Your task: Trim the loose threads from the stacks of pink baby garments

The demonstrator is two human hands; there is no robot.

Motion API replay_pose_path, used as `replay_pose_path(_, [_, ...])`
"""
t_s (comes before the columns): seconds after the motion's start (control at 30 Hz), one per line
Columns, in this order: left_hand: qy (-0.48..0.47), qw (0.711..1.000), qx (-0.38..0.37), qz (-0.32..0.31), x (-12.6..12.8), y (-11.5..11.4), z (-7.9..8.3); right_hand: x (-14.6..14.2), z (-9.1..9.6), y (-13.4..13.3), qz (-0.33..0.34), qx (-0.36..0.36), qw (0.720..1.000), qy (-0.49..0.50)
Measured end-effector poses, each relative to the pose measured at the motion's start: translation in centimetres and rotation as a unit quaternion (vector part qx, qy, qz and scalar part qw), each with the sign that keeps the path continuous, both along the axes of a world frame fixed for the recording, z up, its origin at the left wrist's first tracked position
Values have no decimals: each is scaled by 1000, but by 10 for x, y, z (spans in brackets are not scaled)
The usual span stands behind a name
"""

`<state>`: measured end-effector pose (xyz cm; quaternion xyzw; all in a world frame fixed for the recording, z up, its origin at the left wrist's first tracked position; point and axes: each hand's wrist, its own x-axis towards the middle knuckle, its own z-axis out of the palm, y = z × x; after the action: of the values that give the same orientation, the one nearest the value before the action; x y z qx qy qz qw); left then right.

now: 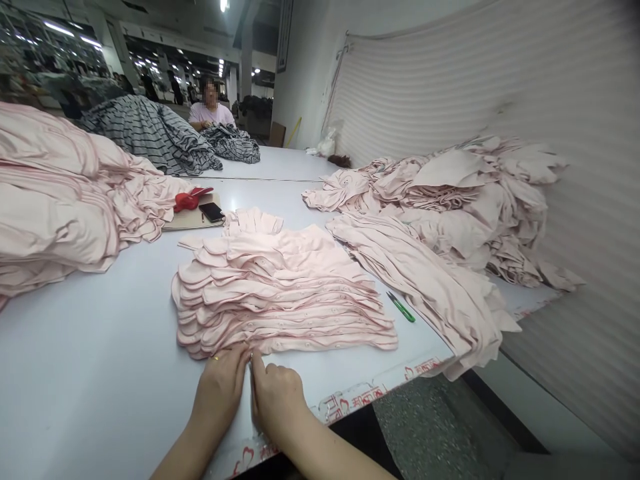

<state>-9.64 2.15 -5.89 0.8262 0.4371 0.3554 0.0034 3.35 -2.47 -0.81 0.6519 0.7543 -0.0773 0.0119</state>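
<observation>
Overlapping pink garments (285, 287) lie in a neat row in front of me, with small buttons along their edges. My left hand (220, 383) is closed at the nearest garment's front edge, its fingertips pinching the pink cloth. Close beside it, my right hand (277, 393) is curled with the thumb forward, almost meeting the left fingertips. A small shiny spot shows between the two hands, but what the right fingers grip is hidden. Green-handled thread snips (401, 307) rest on the table to the right of the row.
Pink garments (60, 200) are heaped at left, and more pink cloth (440, 193) at right by a draped sheet. A phone (212, 212) and a red object (187, 199) lie on a board. Beyond striped cloth (150, 133) sits a person (213, 115). The table edge (370, 395) is near me.
</observation>
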Motion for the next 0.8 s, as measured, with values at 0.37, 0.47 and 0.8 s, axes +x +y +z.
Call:
replay_pose_path(0.37, [6,1000,20,-6,-12,-10,2,32,-34,-1,132,88,987,-8])
replay_pose_path(0.47, [55,997,52,25,-12,-7,3,28,-45,-6,107,105,988,-35])
replay_pose_path(0.8, [123,990,24,69,-13,-2,-1,18,-4,22,78,7,996,32])
